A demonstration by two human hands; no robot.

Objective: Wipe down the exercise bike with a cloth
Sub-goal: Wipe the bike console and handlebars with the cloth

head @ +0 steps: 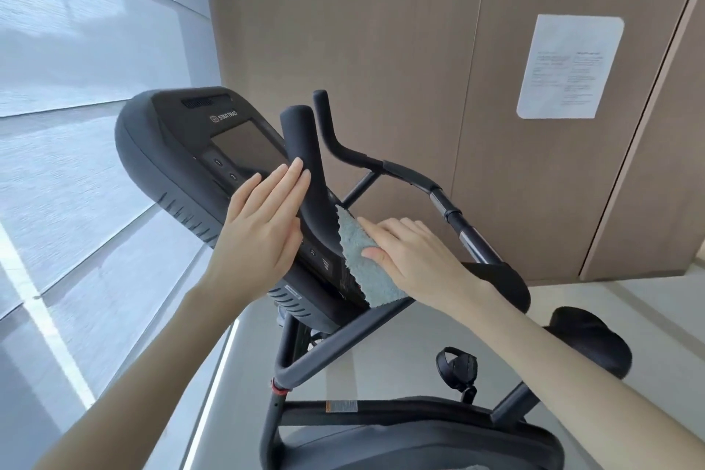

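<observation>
Gym or fitness room, probably a shared one. Exercise bike point(316, 349) with a branded console point(160, 153) and dark screen, black handlebars point(360, 157), padded seat point(591, 340), strapped pedal point(457, 366). Brown wood-look wall panels point(343, 30) carry a printed notice sheet point(568, 65), text too small to read. Tall window with pale roller blinds point(76, 50) on the left, smooth pale floor point(618, 290)

Left hand point(263, 237): arm extending forward, fingers lying straight and together.
Right hand point(412, 256): pressing palm-down, fingers stretching nearly flat, thumb tucking inward.
</observation>
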